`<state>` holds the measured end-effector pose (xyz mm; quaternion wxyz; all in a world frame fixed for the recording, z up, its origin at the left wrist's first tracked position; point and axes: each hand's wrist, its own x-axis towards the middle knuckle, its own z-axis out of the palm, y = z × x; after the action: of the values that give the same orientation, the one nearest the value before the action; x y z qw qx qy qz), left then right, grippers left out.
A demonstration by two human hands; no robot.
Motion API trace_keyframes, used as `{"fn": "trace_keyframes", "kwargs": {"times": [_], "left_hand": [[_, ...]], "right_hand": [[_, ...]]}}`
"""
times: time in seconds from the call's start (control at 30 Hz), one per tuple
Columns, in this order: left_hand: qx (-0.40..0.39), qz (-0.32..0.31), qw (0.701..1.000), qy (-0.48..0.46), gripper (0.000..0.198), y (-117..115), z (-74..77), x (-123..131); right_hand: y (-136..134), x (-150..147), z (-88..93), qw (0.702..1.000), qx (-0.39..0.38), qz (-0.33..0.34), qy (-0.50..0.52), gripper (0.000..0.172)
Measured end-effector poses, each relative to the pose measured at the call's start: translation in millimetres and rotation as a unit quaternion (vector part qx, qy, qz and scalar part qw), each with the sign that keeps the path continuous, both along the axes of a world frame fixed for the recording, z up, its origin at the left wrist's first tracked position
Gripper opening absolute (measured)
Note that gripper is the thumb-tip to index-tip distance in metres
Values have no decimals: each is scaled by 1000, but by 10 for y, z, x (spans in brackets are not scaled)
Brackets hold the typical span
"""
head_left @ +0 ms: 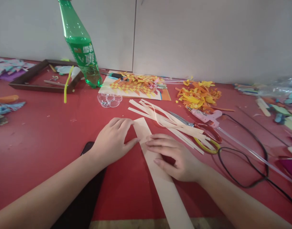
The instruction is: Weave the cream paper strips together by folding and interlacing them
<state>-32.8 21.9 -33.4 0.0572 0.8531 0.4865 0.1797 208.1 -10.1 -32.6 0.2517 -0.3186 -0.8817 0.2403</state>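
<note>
A long cream paper strip [157, 171] lies slanted on the red table, from the middle down past the near edge. At its far end, my left hand [114, 138] touches the left edge with curved fingers, its thumb held apart from them. My right hand [176, 156] rests across the strip with fingers stretched and thumb apart, palm down. Just beyond lie several narrow cut cream strips [165, 121], partly over scissors [208, 132] with red and yellow handles. Under my left forearm is a dark, flat object [87, 184], mostly hidden.
A green drink bottle [82, 51] stands at the back left beside a brown frame [36, 87]. Woven orange-yellow paper [136, 84], a clear flower-shaped case [110, 100] and orange-yellow scraps [199, 95] lie behind. A pink glue gun [206, 116] trails a black cord [258, 136] at right.
</note>
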Motion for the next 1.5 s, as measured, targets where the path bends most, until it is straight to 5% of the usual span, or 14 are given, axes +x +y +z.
{"fn": "trace_keyframes", "kwargs": {"times": [0.7, 1.1, 1.5], "left_hand": [[44, -44, 998, 10, 27, -65, 0, 45], [-33, -49, 998, 6, 31, -91, -12, 125], [-14, -63, 998, -1, 28, -96, -5, 148]], "right_hand": [[5, -10, -14, 1000, -2, 2, 3, 33], [14, -8, 2, 1000, -6, 5, 1, 34], [-9, 12, -25, 999, 6, -19, -41, 47]]}}
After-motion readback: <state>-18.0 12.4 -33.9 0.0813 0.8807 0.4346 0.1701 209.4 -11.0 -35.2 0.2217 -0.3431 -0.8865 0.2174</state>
